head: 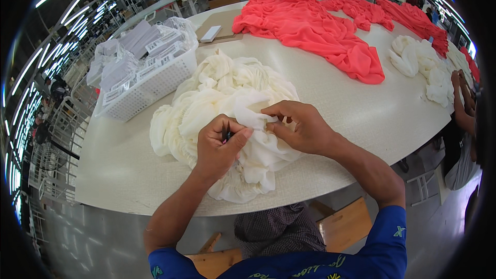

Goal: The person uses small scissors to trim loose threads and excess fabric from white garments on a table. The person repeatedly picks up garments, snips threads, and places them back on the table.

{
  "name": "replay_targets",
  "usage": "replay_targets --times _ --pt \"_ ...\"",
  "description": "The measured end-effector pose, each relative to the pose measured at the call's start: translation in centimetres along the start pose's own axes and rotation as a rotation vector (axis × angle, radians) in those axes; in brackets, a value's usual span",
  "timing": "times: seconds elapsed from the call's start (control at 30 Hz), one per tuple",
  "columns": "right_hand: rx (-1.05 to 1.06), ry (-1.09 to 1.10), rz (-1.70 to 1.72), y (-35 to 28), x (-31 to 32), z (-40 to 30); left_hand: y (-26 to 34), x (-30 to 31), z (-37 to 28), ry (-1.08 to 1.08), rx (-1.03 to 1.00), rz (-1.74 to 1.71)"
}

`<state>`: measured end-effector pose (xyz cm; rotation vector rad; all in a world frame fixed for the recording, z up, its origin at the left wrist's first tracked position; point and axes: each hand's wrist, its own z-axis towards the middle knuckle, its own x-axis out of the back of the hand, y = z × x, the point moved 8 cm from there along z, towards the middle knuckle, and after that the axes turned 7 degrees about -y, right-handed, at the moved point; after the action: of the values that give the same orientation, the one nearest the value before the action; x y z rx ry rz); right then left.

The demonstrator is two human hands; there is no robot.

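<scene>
A cream gathered garment (205, 108) of thin cloth lies heaped on the table in front of me. My left hand (223, 145) pinches a fold of this cloth between thumb and finger. Tucked in the same hand is a pair of small dark thread snips (226, 131), its pointed blades sticking up past the fingers. My right hand (300, 126) grips the cloth's edge with thumb and fingertips, just to the right of the left hand. A short stretch of the fabric spans the two hands. The snips' handles are mostly hidden in my left palm.
A white perforated plastic basket (151, 93) full of printed tags stands at the left. Behind the garment are a cardboard sheet (221, 21) and a small white box (211, 34). Coral cloth (302, 27) covers the far side. More cream cloth (422, 64) and a co-worker's arm (461, 104) are at right.
</scene>
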<state>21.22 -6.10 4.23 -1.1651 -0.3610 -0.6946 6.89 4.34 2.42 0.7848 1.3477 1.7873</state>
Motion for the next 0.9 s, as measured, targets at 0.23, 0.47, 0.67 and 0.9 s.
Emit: replay_targets --times 0.23,0.47,0.67,0.9 --pt "-0.152 0.052 0.797 1.6 0.4 0.3 -0.3 0.7 0.2 0.110 0.003 0.072" --pt "-0.149 0.032 0.974 1.7 -0.4 0.1 -0.1 -0.1 0.3 0.050 -0.063 0.274" --pt "-0.111 0.023 0.898 1.8 -1.1 0.3 4.0 -0.6 -1.4 0.133 -0.509 0.579" --pt "-0.109 -0.060 0.764 0.6 -2.3 0.2 5.0 -2.4 -1.6 0.004 -0.545 0.588"
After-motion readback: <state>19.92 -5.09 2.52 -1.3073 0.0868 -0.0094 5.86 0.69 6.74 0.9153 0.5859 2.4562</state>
